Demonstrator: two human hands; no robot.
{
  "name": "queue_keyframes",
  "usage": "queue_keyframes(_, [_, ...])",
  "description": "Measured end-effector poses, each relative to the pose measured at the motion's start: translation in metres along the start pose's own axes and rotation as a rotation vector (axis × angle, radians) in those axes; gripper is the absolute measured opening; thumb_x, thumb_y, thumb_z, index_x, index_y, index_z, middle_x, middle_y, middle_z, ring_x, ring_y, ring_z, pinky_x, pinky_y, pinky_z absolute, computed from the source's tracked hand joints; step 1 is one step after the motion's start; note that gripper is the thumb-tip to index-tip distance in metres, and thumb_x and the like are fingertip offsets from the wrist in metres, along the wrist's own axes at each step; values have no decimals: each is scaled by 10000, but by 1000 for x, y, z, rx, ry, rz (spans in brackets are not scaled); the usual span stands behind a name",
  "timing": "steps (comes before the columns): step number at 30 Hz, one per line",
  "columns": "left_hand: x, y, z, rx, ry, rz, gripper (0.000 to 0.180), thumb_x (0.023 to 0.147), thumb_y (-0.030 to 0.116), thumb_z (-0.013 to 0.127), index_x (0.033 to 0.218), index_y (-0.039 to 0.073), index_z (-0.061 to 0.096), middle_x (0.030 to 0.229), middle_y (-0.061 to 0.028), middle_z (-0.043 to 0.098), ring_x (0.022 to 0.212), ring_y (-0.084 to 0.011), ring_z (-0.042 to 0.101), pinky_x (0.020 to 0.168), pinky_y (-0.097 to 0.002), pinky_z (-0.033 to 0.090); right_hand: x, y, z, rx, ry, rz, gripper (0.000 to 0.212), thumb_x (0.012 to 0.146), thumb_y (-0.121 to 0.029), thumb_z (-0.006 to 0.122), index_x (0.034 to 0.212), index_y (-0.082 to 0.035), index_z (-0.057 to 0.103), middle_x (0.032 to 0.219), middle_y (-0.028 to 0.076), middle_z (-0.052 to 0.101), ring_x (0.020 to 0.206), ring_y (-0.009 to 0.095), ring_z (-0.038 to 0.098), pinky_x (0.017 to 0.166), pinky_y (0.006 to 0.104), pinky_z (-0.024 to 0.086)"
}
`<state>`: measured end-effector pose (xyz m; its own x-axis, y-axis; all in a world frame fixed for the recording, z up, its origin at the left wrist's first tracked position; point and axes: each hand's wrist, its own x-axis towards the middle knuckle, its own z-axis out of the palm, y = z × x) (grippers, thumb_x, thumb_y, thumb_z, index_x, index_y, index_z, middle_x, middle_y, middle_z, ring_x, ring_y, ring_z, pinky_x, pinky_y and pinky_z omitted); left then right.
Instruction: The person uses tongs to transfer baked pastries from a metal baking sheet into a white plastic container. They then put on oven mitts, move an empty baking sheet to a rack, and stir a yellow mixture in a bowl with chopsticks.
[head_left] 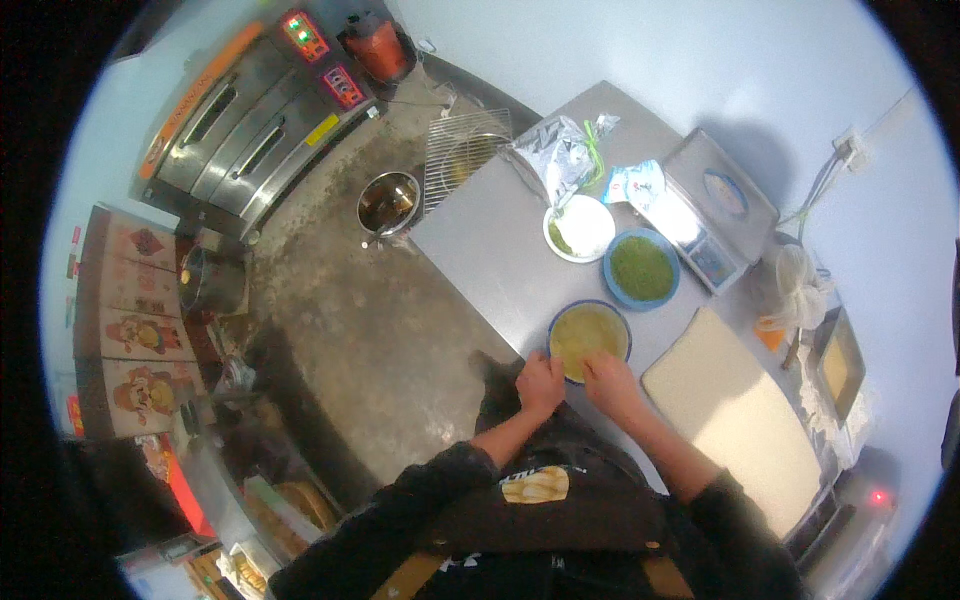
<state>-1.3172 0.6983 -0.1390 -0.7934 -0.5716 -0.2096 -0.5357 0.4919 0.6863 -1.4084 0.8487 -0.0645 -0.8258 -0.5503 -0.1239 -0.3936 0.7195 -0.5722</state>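
A round bowl point(588, 333) with a dark blue rim stands at the table's near edge, a yellow-green mixture inside it. My left hand point(541, 384) is closed at the near left side of this bowl, its fingers against the rim. Over the bowl's near right part, my right hand point(609, 382) is closed with the fingers together; what it grips, if anything, is hidden. Just beyond stands a blue bowl point(609, 289) of green powder or paste. Beside that is a white bowl point(590, 229) with some green stuff at its left inside edge.
A pale board point(740, 415) or dough sheet lies to the right. Behind the bowls are a silver foil bag point(553, 160), a white packet point(634, 185) and a metal scale point(700, 235). A steel pot point(389, 203) is past the table's left edge; an oven point(245, 125) stands far left.
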Motion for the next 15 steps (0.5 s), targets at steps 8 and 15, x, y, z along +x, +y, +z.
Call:
queue_keyframes(8, [2, 3, 4, -28, -23, -77, 509, 1006, 433, 458, 905, -3, 702, 1058, -195, 632, 934, -436, 642, 823, -554, 492, -11, 4, 4, 125, -78, -84, 129, 939, -151, 575, 962, -43, 642, 932, 201, 635, 931, 437, 624, 747, 534, 498])
queue_keyframes(15, [-5, 8, 8, 19, 71, -42, 493, 998, 415, 472, 895, -8, 704, 1048, -197, 637, 919, -439, 641, 833, -541, 495, -16, -1, -3, 196, 72, 140, 115, 923, -128, 620, 935, -21, 659, 911, 215, 655, 891, 450, 636, 741, 493, 508])
